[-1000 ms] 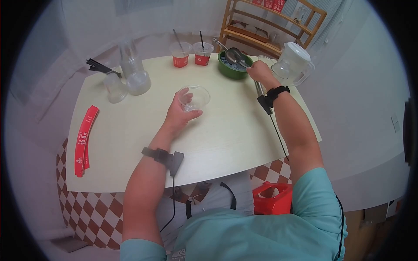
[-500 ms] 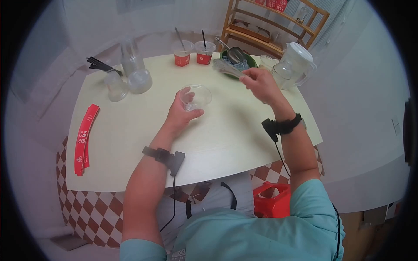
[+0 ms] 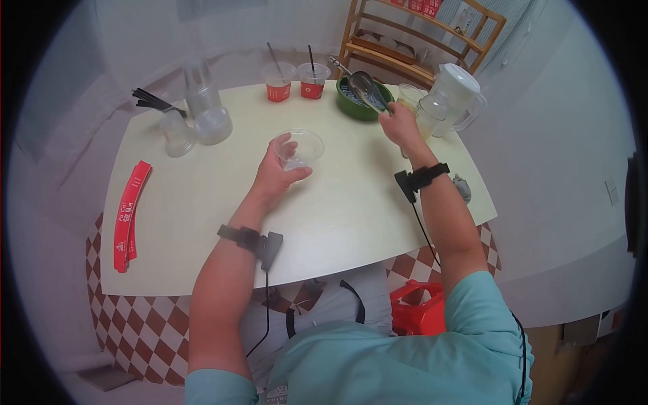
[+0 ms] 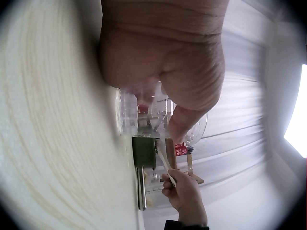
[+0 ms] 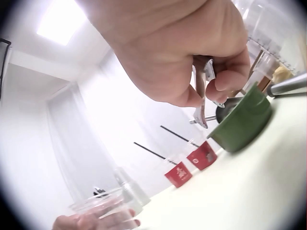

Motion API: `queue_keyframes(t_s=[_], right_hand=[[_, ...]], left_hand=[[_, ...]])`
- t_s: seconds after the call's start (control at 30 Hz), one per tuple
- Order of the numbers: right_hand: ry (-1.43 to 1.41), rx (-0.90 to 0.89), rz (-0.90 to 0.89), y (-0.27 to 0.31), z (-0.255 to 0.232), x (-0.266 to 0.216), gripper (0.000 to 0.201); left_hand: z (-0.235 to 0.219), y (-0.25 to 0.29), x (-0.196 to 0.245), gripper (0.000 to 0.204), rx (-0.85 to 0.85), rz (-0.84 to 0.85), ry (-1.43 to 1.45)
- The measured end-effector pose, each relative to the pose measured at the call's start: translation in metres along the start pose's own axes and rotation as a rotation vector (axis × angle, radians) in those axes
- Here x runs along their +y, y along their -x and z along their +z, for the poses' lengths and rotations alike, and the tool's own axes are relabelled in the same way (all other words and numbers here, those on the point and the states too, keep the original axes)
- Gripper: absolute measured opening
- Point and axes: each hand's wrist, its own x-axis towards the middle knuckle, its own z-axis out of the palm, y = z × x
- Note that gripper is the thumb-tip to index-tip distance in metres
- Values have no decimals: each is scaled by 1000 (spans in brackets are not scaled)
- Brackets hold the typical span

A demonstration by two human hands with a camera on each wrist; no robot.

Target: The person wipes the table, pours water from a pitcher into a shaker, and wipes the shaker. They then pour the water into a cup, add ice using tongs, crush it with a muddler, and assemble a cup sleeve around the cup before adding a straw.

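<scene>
My left hand (image 3: 275, 174) curls around a clear plastic cup (image 3: 309, 145), which stands upright on the table; the left wrist view has the cup (image 4: 156, 112) partly behind the thumb. At the back right, my right hand (image 3: 401, 127) pinches the handle of a pale, silvery tool (image 5: 200, 108) beside the green bowl (image 3: 354, 110). The tool's far end points towards the bowl; its exact kind I cannot tell. A metal scoop (image 3: 361, 84) lies in the bowl, its handle leaning out over the back left rim.
Two red-labelled cups (image 3: 278, 92) with straws stand at the back. Left are stacked clear cups (image 3: 201, 91), black straws (image 3: 155, 101) and red paper sleeves (image 3: 128, 209). A lidded pitcher (image 3: 455, 94) and clear jug (image 3: 430, 111) stand right of the bowl. A wooden rack (image 3: 381, 57) is behind.
My right hand swung the tool out left of the bowl half a second ago, and is now back near the bowl's right rim. My left hand and its cup stay nearly in place.
</scene>
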Motion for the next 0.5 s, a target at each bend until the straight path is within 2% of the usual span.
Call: queue_keyframes(t_s=[0.07, 0.17, 0.27, 0.33, 0.37, 0.47, 0.5], right_hand=[[34, 65, 34, -21, 9, 12, 52], [76, -8, 127, -33, 14, 13, 52], [3, 45, 153, -32, 18, 3, 51], [-95, 64, 271, -24, 12, -10, 51], [-95, 64, 272, -22, 8, -5, 51], [-28, 103, 232, -7, -7, 8, 51], [162, 108, 254, 13, -18, -4, 47]], left_hand=[[0, -1, -1, 95, -1, 1, -4], [-1, -1, -2, 96, -4, 0, -3], [0, -1, 0, 96, -7, -7, 5], [-1, 0, 0, 96, -7, -13, 8], [-1, -1, 0, 96, -8, -10, 10], [-2, -2, -1, 95, -10, -8, 10], [-3, -2, -1, 95, -9, -7, 6]])
